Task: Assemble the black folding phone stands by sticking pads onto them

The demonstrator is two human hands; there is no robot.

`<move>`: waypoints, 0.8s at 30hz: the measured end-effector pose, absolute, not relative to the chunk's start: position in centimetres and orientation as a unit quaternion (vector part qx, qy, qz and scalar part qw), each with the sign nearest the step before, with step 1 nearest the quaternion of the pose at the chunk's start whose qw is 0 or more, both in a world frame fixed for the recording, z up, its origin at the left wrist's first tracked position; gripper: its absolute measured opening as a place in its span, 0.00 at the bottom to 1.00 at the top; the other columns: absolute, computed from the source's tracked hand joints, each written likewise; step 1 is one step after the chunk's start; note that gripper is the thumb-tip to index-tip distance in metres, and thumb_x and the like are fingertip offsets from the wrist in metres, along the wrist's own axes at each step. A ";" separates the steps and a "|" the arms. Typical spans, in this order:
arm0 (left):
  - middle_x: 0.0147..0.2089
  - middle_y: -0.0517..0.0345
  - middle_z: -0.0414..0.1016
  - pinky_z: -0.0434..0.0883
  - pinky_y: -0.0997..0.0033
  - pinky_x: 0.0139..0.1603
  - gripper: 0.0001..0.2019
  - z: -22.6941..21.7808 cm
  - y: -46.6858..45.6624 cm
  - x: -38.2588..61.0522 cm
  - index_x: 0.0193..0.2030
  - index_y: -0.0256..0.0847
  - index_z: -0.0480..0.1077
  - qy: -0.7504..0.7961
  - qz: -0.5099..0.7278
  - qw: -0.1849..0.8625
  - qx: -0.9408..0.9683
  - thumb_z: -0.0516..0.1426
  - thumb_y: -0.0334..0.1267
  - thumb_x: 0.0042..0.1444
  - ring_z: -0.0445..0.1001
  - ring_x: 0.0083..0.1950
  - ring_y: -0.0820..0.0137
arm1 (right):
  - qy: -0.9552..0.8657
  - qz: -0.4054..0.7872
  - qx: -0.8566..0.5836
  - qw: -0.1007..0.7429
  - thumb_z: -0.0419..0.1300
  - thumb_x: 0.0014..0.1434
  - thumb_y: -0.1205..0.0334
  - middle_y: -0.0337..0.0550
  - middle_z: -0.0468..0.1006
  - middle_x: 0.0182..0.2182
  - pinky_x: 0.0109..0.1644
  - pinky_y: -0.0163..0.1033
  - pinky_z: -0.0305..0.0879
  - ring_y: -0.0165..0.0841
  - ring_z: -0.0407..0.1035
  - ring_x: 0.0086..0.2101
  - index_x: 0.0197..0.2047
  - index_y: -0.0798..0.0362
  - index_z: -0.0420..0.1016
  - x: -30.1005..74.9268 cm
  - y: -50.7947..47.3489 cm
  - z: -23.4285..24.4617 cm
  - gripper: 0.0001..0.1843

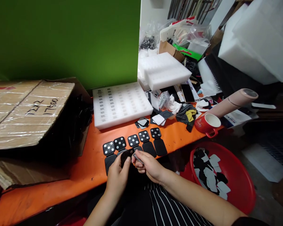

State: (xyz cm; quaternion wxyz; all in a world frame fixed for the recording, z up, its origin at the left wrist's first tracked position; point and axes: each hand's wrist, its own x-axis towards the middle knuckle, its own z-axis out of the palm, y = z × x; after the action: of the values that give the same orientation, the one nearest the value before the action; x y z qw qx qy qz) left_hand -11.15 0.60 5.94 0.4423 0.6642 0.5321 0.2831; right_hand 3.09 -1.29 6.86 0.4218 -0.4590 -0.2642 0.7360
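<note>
My left hand (pixel 118 172) is closed on a black flat piece (pixel 126 153), gripped between thumb and fingers over the table's front edge. Pinched in my right hand (pixel 149 164) is a short stack of small silvery discs (pixel 138 159), close beside that piece. Just beyond both hands lies a row of several opened black hinged holders (pixel 133 140). Their upper squares carry round silvery discs, and their lower flaps (pixel 159 147) are plain black. My hands partly cover the holders in the middle of the row.
Behind the row stands a white foam block (pixel 122 105) with small metal pieces in slots. A large cardboard box (pixel 30 110) occupies the left. On the right are a red mug (pixel 207 124), a pink flask (pixel 235 102), and a red basin (pixel 244 188) of black and white scraps below the table.
</note>
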 end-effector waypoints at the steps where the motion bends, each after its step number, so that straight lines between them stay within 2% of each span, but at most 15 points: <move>1: 0.47 0.50 0.78 0.73 0.65 0.46 0.16 6.0 0.7 -11.2 0.51 0.39 0.70 0.535 0.273 0.438 0.669 0.51 0.42 0.59 0.77 0.46 0.62 | -0.332 0.697 -0.487 0.408 0.47 0.62 0.46 0.31 0.55 0.19 0.24 0.32 0.45 0.24 0.48 0.19 0.29 0.53 0.63 3.1 -1.2 7.1 0.19; 3: 0.49 0.51 0.77 0.72 0.64 0.47 0.17 6.1 0.7 -11.3 0.53 0.41 0.69 0.524 0.242 0.404 0.710 0.50 0.40 0.59 0.76 0.49 0.61 | -0.490 0.575 -0.549 0.356 0.45 0.64 0.55 0.37 0.64 0.24 0.30 0.34 0.54 0.28 0.58 0.25 0.29 0.53 0.64 3.2 -1.1 7.7 0.16; 6: 0.53 0.48 0.75 0.72 0.62 0.48 0.20 6.2 0.4 -11.6 0.57 0.40 0.65 0.498 0.191 0.333 0.777 0.48 0.36 0.59 0.75 0.51 0.60 | -0.646 0.405 -0.606 0.226 0.44 0.65 0.63 0.44 0.72 0.32 0.40 0.39 0.58 0.34 0.65 0.34 0.34 0.54 0.67 2.9 -1.0 8.7 0.13; 9: 0.51 0.46 0.76 0.74 0.62 0.43 0.23 5.8 -0.1 -12.0 0.60 0.37 0.62 0.480 0.161 0.292 0.811 0.48 0.33 0.57 0.77 0.47 0.60 | -0.692 0.352 -0.615 0.136 0.42 0.65 0.64 0.49 0.74 0.36 0.42 0.41 0.60 0.37 0.68 0.36 0.39 0.56 0.69 2.6 -1.2 9.3 0.15; 12: 0.47 0.44 0.78 0.75 0.61 0.40 0.23 5.5 -0.4 -12.2 0.60 0.36 0.61 0.471 0.148 0.275 0.825 0.48 0.31 0.57 0.78 0.43 0.59 | -0.706 0.348 -0.606 0.114 0.43 0.66 0.62 0.53 0.75 0.38 0.42 0.42 0.60 0.39 0.69 0.38 0.41 0.58 0.70 2.6 -1.6 9.5 0.16; 14: 0.45 0.43 0.78 0.74 0.61 0.40 0.23 5.6 -0.7 -12.1 0.61 0.35 0.61 0.465 0.152 0.272 0.829 0.47 0.31 0.57 0.78 0.43 0.59 | -0.702 0.355 -0.603 0.131 0.44 0.65 0.60 0.52 0.75 0.36 0.41 0.42 0.60 0.39 0.69 0.37 0.40 0.58 0.70 2.8 -1.7 9.5 0.16; 18: 0.44 0.46 0.79 0.74 0.61 0.40 0.22 6.3 -1.1 -11.9 0.59 0.38 0.63 0.458 0.176 0.303 0.817 0.48 0.34 0.58 0.78 0.42 0.59 | -0.659 0.386 -0.610 0.214 0.50 0.62 0.60 0.41 0.73 0.26 0.33 0.36 0.55 0.31 0.64 0.28 0.29 0.54 0.68 2.9 -1.8 9.5 0.12; 21: 0.44 0.49 0.79 0.73 0.62 0.41 0.20 6.6 -1.0 -11.6 0.57 0.42 0.66 0.476 0.195 0.376 0.771 0.48 0.35 0.57 0.77 0.43 0.60 | -0.609 0.415 -0.611 0.290 0.53 0.59 0.61 0.36 0.67 0.22 0.30 0.34 0.52 0.27 0.59 0.24 0.24 0.54 0.64 2.5 -1.7 8.8 0.13; 24: 0.40 0.51 0.79 0.73 0.64 0.41 0.15 6.4 -0.1 -11.2 0.48 0.40 0.71 0.519 0.259 0.476 0.661 0.52 0.40 0.56 0.77 0.41 0.61 | -0.515 0.528 -0.557 0.382 0.51 0.60 0.55 0.35 0.64 0.21 0.29 0.33 0.52 0.26 0.56 0.24 0.25 0.54 0.64 2.3 -1.7 7.8 0.15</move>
State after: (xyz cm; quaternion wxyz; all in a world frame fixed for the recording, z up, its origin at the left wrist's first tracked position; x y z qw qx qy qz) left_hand -11.23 -0.15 6.42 0.4762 0.6612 0.5189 0.2587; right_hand 2.26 -1.73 7.81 0.3817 -0.5569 -0.5153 0.5279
